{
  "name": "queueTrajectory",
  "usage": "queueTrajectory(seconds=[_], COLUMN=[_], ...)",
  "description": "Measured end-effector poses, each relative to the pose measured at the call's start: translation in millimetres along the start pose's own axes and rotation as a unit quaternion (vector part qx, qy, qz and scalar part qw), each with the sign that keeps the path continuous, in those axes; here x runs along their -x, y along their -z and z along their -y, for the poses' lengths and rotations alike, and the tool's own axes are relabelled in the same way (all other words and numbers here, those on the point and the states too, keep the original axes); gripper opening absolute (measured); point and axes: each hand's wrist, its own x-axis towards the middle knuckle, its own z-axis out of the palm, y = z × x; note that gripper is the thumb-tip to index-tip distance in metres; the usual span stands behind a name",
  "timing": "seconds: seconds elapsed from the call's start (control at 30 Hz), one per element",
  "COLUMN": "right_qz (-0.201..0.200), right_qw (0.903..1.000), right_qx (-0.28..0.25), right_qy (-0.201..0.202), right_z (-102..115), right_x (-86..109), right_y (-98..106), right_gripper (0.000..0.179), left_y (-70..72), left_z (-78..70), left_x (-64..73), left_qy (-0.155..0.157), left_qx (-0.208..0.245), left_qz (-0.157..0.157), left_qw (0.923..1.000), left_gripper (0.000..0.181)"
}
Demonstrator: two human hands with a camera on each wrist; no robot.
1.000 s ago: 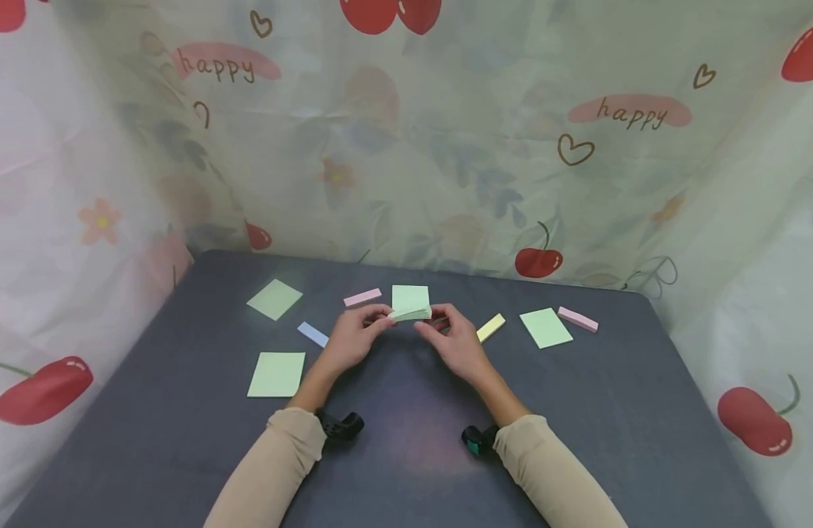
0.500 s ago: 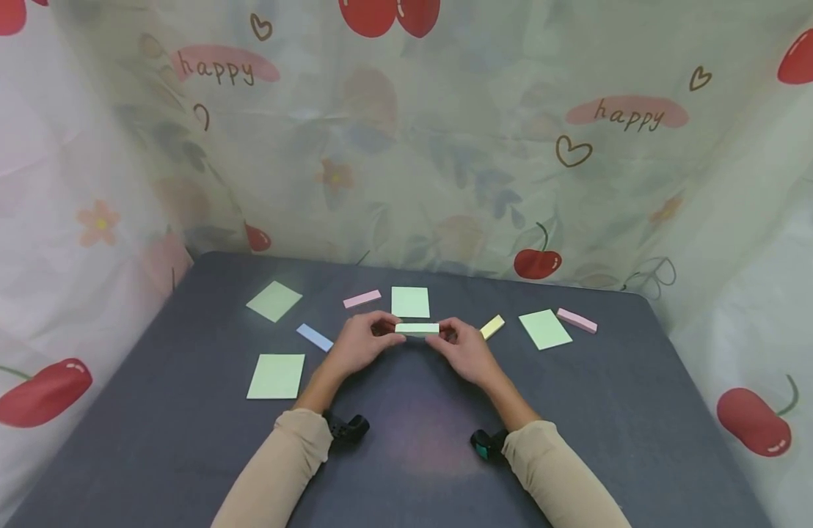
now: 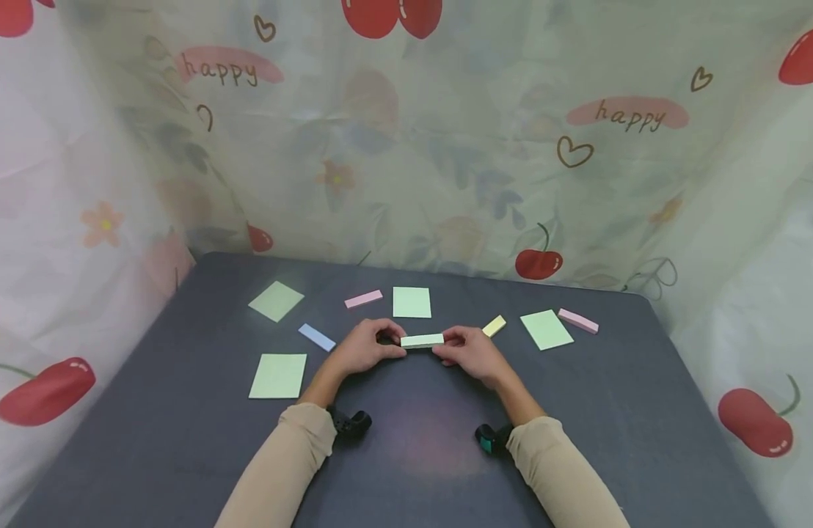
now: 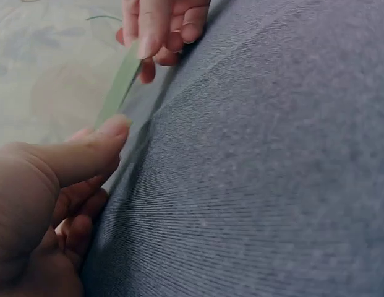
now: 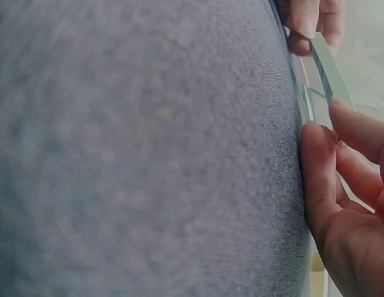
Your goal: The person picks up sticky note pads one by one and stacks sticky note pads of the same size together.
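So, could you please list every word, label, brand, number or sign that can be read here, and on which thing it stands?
"happy": on the pink oval at upper left of the pale, cherry-patterned cloth backdrop.
"happy": on another pink oval towards its right.
No text can be seen on the slim pale green pad being held or on the square pale green notes.
Any marking on the black wristbands is too small to read.

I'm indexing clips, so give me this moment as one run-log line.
left hand: pinches green strip, left end | right hand: pinches right end | green square: on table, beyond
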Motion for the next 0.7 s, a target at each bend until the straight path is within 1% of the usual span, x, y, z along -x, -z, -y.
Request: queueTrajectory(seconds=[0.1, 0.2, 0.3, 0.5, 0.7], right_qz=[0.002, 0.000, -0.004, -0.016, -0.027], right_qw=[1.0000, 1.0000, 0.9999, 0.9994, 0.9977], right_qx=[0.003, 0.006, 0.012, 0.030, 0.063], right_qy=[0.000, 0.000, 0.002, 0.000, 0.003], right_z=[-1.4, -1.9, -2.8, -2.2, 0.4], right_x=[0.1, 0.0, 0.7, 0.4, -0.2], right_y=[0.2, -0.5, -2.0, -4.9, -4.7], right_gripper=[0.034, 0.032, 0.030, 0.026, 0.028], left_y=[1.9, 3.6, 4.3, 2.4, -2.9], left_z=[-0.1, -0.3, -0.7, -1.1, -1.7], left_x=[-0.9, -0.8, 0.0, -0.9, -5.0], left_qy=[-0.002, -0.003, -0.003, 0.012, 0.027], left_qx=[0.003, 0.002, -0.005, -0.024, -0.066], left_qz=[0.013, 0.014, 0.007, -0.008, -0.023], left_qw=[0.9999, 0.9999, 1.0000, 0.9996, 0.9972], left_gripper=[0.023, 0.023, 0.023, 0.021, 0.020])
